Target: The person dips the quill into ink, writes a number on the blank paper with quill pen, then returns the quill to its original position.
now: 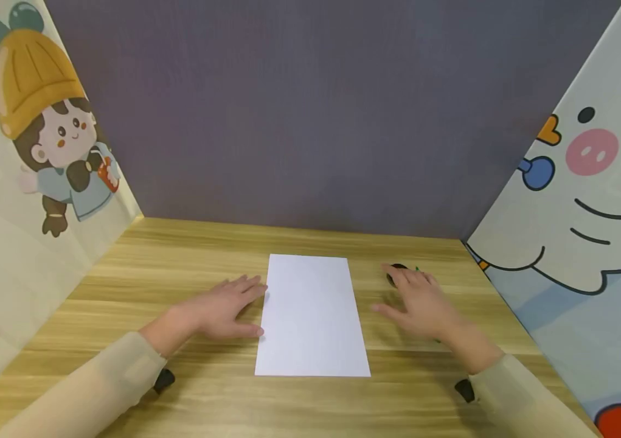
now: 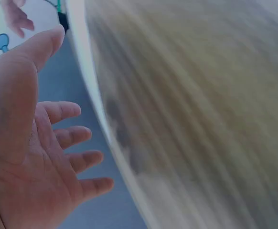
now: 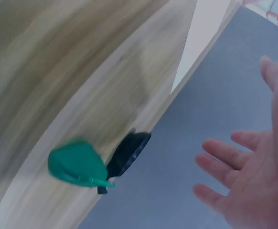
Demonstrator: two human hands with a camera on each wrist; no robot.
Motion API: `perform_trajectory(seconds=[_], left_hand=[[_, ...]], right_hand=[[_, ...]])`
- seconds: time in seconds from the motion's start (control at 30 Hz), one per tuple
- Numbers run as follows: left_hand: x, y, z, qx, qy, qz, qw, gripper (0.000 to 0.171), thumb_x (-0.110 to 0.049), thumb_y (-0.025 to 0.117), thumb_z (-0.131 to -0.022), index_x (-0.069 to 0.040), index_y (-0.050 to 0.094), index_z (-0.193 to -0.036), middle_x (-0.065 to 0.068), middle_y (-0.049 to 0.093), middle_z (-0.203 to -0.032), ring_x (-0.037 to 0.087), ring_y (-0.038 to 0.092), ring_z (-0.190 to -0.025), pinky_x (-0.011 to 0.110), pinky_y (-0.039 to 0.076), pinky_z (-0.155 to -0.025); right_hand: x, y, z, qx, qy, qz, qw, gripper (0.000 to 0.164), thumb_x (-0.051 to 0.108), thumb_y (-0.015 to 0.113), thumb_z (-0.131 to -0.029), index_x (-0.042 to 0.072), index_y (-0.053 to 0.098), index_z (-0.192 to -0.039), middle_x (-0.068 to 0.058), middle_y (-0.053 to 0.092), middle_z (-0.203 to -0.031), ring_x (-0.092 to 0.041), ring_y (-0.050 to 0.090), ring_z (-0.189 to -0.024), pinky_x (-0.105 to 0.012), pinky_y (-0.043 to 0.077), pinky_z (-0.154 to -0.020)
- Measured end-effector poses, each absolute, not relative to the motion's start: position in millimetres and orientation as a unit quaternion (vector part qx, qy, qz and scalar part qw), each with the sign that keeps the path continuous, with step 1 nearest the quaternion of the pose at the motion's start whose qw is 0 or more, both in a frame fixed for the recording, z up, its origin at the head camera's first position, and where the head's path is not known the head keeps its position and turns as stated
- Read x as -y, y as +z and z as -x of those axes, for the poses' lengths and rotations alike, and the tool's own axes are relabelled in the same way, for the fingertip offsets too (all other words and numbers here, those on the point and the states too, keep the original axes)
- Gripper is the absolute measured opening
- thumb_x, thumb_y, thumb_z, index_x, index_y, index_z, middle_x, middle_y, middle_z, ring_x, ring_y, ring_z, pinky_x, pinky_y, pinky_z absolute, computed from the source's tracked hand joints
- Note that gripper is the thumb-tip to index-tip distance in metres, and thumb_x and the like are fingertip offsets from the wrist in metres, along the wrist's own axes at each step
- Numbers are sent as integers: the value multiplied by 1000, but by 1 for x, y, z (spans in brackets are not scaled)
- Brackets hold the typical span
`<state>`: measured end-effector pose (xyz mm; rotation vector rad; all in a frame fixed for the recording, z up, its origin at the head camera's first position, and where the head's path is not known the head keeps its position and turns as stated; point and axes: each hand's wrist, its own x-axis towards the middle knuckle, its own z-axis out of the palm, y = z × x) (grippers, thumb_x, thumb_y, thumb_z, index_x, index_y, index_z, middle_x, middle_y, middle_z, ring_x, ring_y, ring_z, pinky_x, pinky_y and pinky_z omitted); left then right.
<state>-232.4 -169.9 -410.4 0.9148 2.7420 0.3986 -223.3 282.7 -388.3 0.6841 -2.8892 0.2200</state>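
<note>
White paper (image 1: 312, 313) lies flat on the wooden table (image 1: 179, 255), lengthwise toward the back wall, between the person's two hands in the head view. On its left, the left hand (image 1: 222, 310) rests palm down on the wood with fingers straight and spread, the fingertips reaching the sheet's left edge and holding nothing. On the right, the right hand (image 1: 419, 301) is spread flat as well, a little apart from the sheet's right edge, its fingertips over a small dark object (image 1: 396, 268) with a hint of green beside it; the fingers grip nothing. Cartoon panels stand at both sides and a grey wall (image 1: 310, 115) closes the back. The left wrist view is blurred: the left hand (image 2: 31, 157) shows its palm with fingers apart and relaxed, empty, next to the pale edge of the paper (image 2: 89, 76) and the streaked wood. The right wrist view, also blurred, shows the right hand (image 3: 253, 176) open with fingers spread and empty, near a green piece (image 3: 77, 162) joined to a black round piece (image 3: 128, 153) that lie on the table; the paper (image 3: 201, 33) shows as a white wedge farther off.
</note>
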Motion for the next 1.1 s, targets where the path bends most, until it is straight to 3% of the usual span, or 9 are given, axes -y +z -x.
perform_trajectory(seconds=[0.17,0.43,0.73,1.1], left_hand=[[170,-415,234,-933,139,-305,132,99,-72,64,-101,-13,31,-175,15,21,-184,47,18,-170,77,18,-132],[165,-417,235,-932,144,-298,145,100,-75,63,-100,-13,34,-174,15,21,-184,46,19,-170,79,17,-130],[163,-420,238,-932,138,-302,148,97,-72,64,-101,-13,36,-173,16,25,-183,45,20,-170,79,20,-130],[161,-419,237,-932,130,-300,158,97,-68,66,-102,-11,34,-173,17,22,-183,45,18,-170,78,20,-131]], right_hand=[[-295,-383,225,972,74,-209,74,90,64,63,-106,2,39,-167,-29,57,-158,-54,57,-143,-77,44,-114],[-306,-378,222,979,75,-180,55,92,67,58,-107,3,38,-169,-31,54,-161,-56,54,-146,-76,42,-118],[-319,-377,223,979,81,-174,63,88,62,61,-107,-2,42,-165,-31,56,-159,-56,57,-142,-74,47,-115],[-368,-375,251,978,164,-131,21,77,51,52,-115,-7,39,-164,-37,56,-153,-57,60,-134,-71,55,-102]])
